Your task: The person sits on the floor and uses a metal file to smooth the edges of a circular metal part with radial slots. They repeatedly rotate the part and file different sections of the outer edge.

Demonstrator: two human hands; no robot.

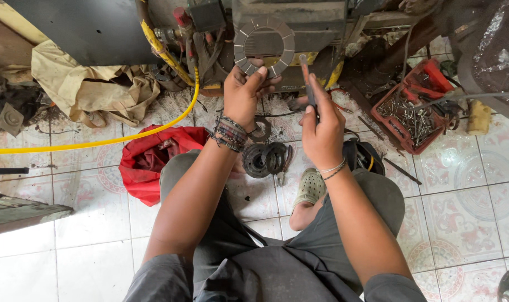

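Note:
My left hand [243, 92] holds up a flat grey metal ring with segmented pads, a clutch-type disc [264, 45], gripping its lower edge. Several bracelets circle that wrist. My right hand [321, 126] is just to the right of it, shut around a thin dark tool [306, 78] whose tip points upward beside the disc. On the tiled floor below my hands lies a dark round drum-like part [264, 160] with a smaller ring [261, 130] above it. I am squatting, one foot in a pale green clog [309, 187].
A red crate of bolts and nails [412, 112] sits at the right. A red cloth bag [154, 159] lies at the left, a yellow hose [98, 142] runs across the floor, a tan cloth [92, 84] is bunched behind. Dark machinery [299, 22] stands ahead.

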